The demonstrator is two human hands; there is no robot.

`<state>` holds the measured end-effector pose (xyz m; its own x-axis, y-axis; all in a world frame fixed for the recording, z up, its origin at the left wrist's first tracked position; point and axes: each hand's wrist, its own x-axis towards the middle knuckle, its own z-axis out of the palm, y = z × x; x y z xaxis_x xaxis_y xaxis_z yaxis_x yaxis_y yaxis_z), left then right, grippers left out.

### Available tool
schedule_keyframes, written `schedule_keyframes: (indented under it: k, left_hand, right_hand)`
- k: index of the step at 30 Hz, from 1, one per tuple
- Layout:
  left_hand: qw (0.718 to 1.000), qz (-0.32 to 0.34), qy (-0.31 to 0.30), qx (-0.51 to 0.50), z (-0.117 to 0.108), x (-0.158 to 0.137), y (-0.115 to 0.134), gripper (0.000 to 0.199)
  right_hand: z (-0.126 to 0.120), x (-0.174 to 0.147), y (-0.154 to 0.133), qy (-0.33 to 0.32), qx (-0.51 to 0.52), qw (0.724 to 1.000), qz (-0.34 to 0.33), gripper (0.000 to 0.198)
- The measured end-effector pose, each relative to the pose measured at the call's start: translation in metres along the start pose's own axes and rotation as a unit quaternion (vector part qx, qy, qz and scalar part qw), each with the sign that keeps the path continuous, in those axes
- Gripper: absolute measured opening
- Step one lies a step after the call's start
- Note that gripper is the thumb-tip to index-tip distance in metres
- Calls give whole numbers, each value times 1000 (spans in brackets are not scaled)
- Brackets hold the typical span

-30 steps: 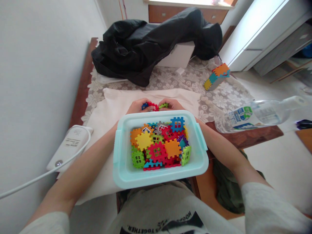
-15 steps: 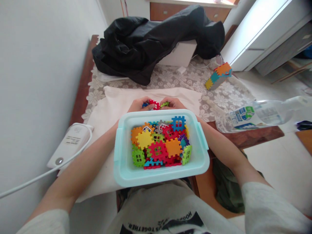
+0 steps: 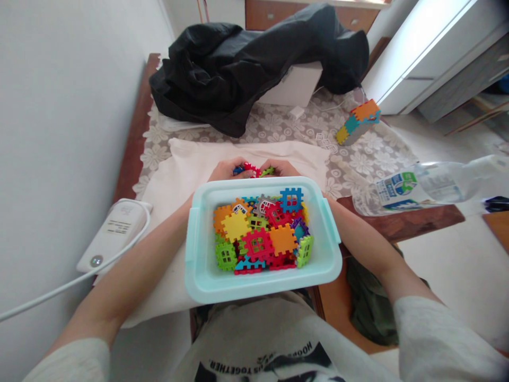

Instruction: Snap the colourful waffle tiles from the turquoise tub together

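Beyond the far rim of my pale blue tub [image 3: 199,265] of plastic tiles | left hand [image 3: 227,169] pinches blue and red tiles [image 3: 247,170] | right hand [image 3: 283,168] pinches green tile [image 3: 268,171], touching the red | all over white cloth [image 3: 186,164].

Bin [image 3: 199,249] rim hides both hands' fingers and most of the held blocks [image 3: 252,170]; bottle [image 3: 429,185] blurred.

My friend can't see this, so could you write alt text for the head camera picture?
Two bare hands, left hand and right hand, meet just behind a pale blue tub of colourful interlocking plastic tiles, pinching a few small tiles between them. A water bottle lies to the right.
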<state>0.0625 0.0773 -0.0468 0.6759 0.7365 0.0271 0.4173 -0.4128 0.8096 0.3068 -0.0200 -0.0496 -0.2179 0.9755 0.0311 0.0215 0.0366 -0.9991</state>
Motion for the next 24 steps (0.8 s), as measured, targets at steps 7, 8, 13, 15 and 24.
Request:
schedule_keyframes:
  k: [7,8,13,15,24]
  left_hand:
    - [1000,15,-9,1,-1,-1,-1,40]
    - [1000,15,-8,5,-1,-1,-1,39]
    - [1000,11,-9,21,-1,-2,2,43]
    - [1000,13,3,13,0,-4,4,46]
    - [996,61,53,43,1,-3,-2,78]
  right_hand:
    - [1,2,-8,-7,-37,999,-18,34]
    - [1,1,-8,-7,-40,999,-19,34]
    - [2,-1,-9,-7,-37,999,-13,37]
    - [3,-3,-9,0,-17,1000,-9,41]
    - [-4,7,0,44,102,994,-16,47]
